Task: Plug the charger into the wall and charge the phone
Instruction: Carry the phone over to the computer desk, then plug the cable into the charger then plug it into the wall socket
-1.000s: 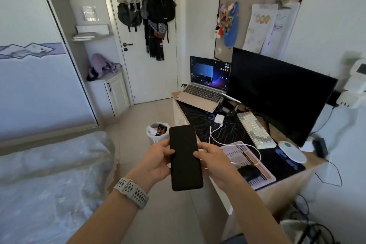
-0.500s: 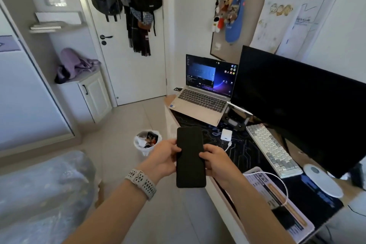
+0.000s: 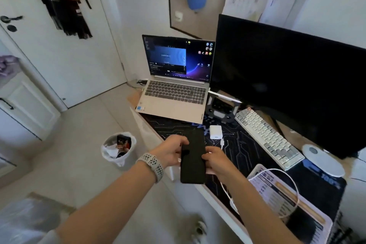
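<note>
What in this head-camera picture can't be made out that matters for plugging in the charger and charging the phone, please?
- Wall socket: none shows in the head view.
- Phone port: its lower edge is too dark to tell, and the left hand and right hand cover its sides.
- Cable free end: it runs behind the right forearm.
- Charger prongs: hidden beneath its body.

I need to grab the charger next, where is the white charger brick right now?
In the head view the white charger brick lies on the dark desk mat, just beyond the phone, between the laptop and the keyboard.
</note>
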